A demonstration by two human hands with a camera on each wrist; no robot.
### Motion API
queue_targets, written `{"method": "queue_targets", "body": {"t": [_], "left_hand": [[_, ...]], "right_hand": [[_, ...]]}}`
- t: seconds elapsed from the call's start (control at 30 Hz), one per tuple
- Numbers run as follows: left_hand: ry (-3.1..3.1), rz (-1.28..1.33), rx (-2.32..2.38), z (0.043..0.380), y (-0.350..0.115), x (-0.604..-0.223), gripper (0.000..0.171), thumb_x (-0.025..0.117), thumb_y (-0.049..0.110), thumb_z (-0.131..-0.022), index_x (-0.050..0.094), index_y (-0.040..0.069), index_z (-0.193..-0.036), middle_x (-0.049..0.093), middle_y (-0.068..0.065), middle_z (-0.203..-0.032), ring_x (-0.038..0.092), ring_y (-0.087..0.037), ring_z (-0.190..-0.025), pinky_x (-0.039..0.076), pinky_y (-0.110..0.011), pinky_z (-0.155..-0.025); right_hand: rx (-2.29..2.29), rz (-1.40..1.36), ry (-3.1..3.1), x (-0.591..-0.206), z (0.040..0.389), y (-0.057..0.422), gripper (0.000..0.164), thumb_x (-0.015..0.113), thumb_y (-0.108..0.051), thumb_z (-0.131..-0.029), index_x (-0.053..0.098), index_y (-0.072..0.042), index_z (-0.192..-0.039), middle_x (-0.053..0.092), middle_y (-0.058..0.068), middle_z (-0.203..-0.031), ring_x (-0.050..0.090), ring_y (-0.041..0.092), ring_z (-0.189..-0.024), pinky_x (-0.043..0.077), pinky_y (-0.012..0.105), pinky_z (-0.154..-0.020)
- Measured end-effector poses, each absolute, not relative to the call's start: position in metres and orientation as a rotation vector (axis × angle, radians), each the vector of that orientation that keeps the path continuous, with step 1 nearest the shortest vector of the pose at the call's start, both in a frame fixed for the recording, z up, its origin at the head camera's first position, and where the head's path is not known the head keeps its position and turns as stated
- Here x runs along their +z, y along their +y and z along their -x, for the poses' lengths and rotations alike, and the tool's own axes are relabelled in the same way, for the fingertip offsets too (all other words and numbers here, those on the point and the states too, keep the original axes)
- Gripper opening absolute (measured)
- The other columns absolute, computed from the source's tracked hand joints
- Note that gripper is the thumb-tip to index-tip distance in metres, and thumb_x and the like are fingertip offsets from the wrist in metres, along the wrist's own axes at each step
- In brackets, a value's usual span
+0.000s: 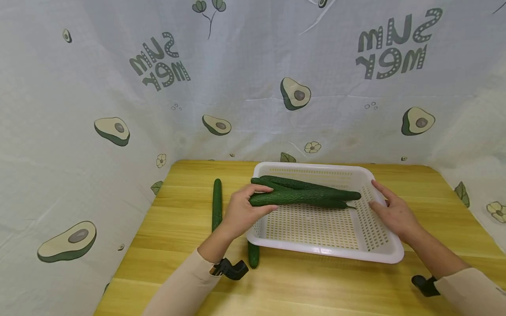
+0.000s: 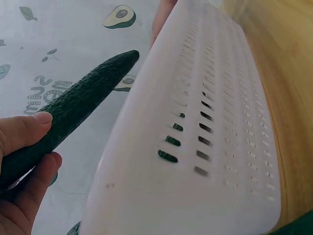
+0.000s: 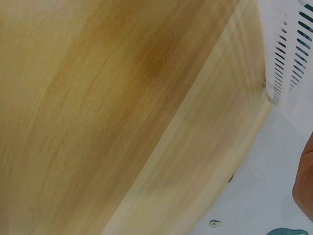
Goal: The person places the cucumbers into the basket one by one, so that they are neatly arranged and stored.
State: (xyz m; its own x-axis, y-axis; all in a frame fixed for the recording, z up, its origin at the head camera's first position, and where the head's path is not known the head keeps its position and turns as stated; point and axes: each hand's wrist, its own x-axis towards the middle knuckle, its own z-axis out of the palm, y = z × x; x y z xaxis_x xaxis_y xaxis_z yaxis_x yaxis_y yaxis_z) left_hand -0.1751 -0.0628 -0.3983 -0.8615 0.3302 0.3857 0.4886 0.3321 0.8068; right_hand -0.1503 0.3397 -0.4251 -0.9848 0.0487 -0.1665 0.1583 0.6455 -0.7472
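My left hand (image 1: 242,210) pinches a long dark green cucumber (image 1: 304,196) at its left end, thumb on one side and fingers on the other. That cucumber reaches over the white perforated plastic basket (image 1: 316,252), above other cucumbers (image 1: 290,181) lying inside toward the back. In the left wrist view the held cucumber (image 2: 83,105) slants up beside the basket wall (image 2: 132,166). At the basket's right side, my right hand (image 1: 397,215) grips the rim, with the thumb over the inside of the wall. Only an edge of this hand (image 3: 304,183) appears in the right wrist view.
One cucumber (image 1: 217,204) lies lengthwise on the wooden table (image 1: 174,245), left of the basket. Another cucumber (image 1: 253,255) sticks out from beneath the basket's front left corner. A pale curtain (image 1: 245,87) printed with avocados hangs behind and at the sides.
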Motion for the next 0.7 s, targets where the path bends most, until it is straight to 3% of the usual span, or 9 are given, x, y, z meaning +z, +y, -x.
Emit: {"method": "queue_targets", "body": {"t": [0.4,0.7], "left_hand": [[-2.673,0.909,-1.170,0.185,-0.031,-0.378,0.042,0.083,0.028,-0.088,0.071,0.016,-0.126,0.070,-0.001,-0.129,0.065,-0.020,-0.120,0.056,-0.037,-0.097],[-2.843,0.836,-1.164,0.189,-0.004,-0.393,0.040,0.081,0.028,-0.090,0.069,0.019,-0.127,0.066,0.000,-0.136,0.062,-0.021,-0.127,0.055,-0.035,-0.099]], "right_hand": [[-1.258,-0.176,2.744,-0.424,0.150,0.341,0.071,0.042,-0.030,-0.110,0.000,-0.016,-0.165,0.045,0.049,-0.134,0.074,0.024,-0.078,0.061,0.038,-0.060],[-1.243,-0.191,2.745,-0.424,0.149,0.339,0.071,0.042,-0.032,-0.110,0.001,-0.017,-0.166,0.050,0.047,-0.129,0.073,0.023,-0.076,0.061,0.039,-0.059]]}}
